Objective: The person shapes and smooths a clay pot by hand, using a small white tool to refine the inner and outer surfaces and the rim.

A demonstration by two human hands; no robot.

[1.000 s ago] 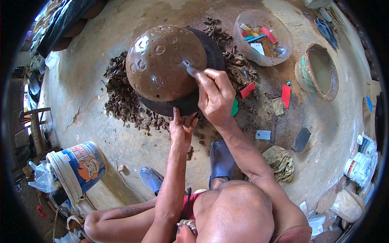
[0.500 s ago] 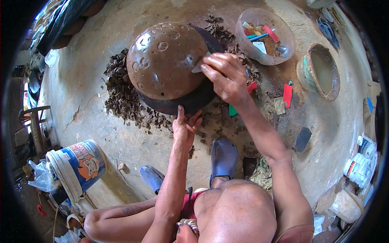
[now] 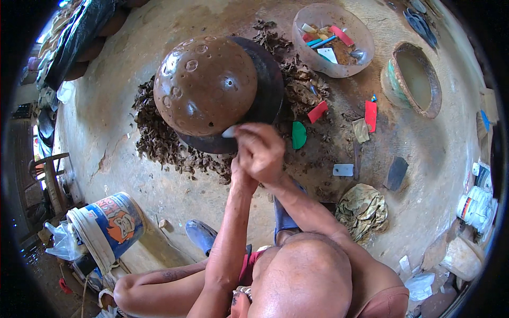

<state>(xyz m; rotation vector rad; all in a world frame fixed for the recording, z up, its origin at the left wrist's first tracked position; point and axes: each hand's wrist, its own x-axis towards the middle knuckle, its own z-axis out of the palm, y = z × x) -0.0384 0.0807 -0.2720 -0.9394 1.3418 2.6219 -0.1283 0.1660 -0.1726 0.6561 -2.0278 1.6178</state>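
A wet brown clay dome [image 3: 204, 85], like an upturned pot, stands on a dark round base [image 3: 270, 87]. Ring-shaped marks cover its shiny surface, and a small dark hole shows low on its near side. My right hand [image 3: 260, 151] is closed on a small whitish scraper [image 3: 229, 132], its tip at the dome's near lower edge. Below and partly behind it, my left hand [image 3: 243, 176] is close to the base's near edge. Its fingers are mostly hidden by the right hand, so I cannot tell how they are held.
Brown clay shavings [image 3: 151, 127] lie around the base. Beyond at right stand a translucent bowl [image 3: 366, 50] of small tools and a pot of cloudy water [image 3: 392, 87]. Red and green pieces, a white card [image 3: 343, 169] and a crumpled cloth [image 3: 363, 212] are on the floor. A bucket [image 3: 114, 222] is at left.
My right hand has swept with the scraper from the dome's right side down to its near edge, now crossing in front of my left hand. More of the dark base shows at right.
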